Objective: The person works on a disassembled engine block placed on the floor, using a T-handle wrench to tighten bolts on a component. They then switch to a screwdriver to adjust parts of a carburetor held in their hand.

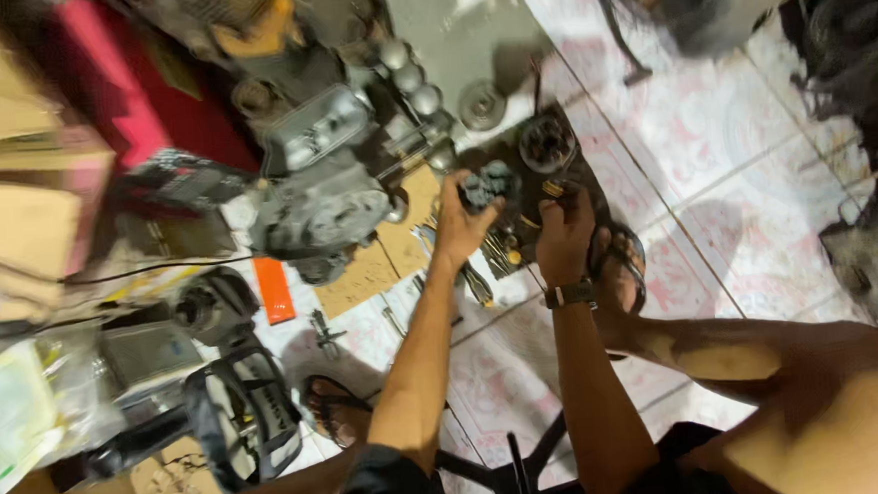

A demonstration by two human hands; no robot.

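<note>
Pale tiled floor (714, 152) with faded pink pattern, crowded with engine parts. Brown cardboard boxes (14, 169) stacked at far left, blurred. Grey metal engine block (322, 213) lying left of centre, a ribbed grey cover (318, 126) just behind it. Dark oily mat (595, 169) under small parts, near both hands. Black open bag (242, 413) at lower left. Round dark toothed clutch-like part (546, 143) on the mat, just beyond the right hand. Flat orange rectangular piece (274, 289) on the floor below the engine block.

Left hand (461, 226) raised over the mat, fingers closed around a small grey cast-metal part (486, 184), carburettor-like, held clear of the floor. Right hand (565, 235) beside it, dark watch on wrist, fingertips lowered onto small brass-coloured bits (553, 188) on the mat; whether pinched or only touched, cannot tell.
</note>
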